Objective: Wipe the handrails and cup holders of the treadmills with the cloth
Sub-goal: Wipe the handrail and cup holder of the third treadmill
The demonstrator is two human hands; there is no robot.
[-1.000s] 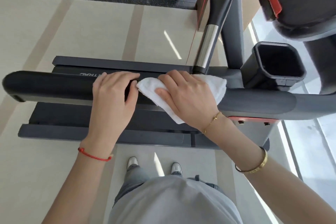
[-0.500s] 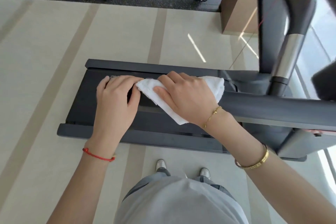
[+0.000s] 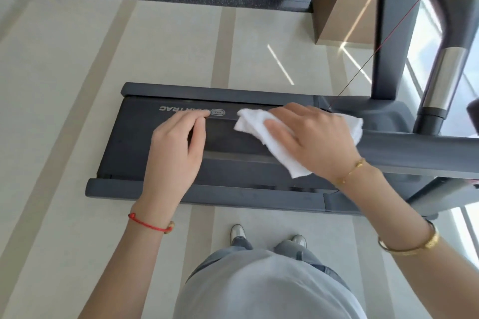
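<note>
A white cloth point(image 3: 250, 122) is draped over the dark grey handrail point(image 3: 414, 153) of the treadmill. My right hand point(image 3: 316, 137) lies on top of the cloth, fingers curved over the rail's far side and thumb on the near side. My left hand point(image 3: 176, 147) sits a hand's width to the left at the rail's end, fingers curled over it. The two hands are apart. The stretch of rail under both hands is hidden. No cup holder is plainly in view.
Below the rail lies the treadmill deck and belt point(image 3: 134, 137). At the right rises a curved handle with a silver section point(image 3: 445, 77), and a thin red cord point(image 3: 375, 59) runs down from the console. A tan box point(image 3: 342, 8) stands behind. My feet stand on pale floor.
My right hand has slid the cloth to the right along the rail, opening a gap from my left hand. The view has swung left, so the cup holder is out of sight.
</note>
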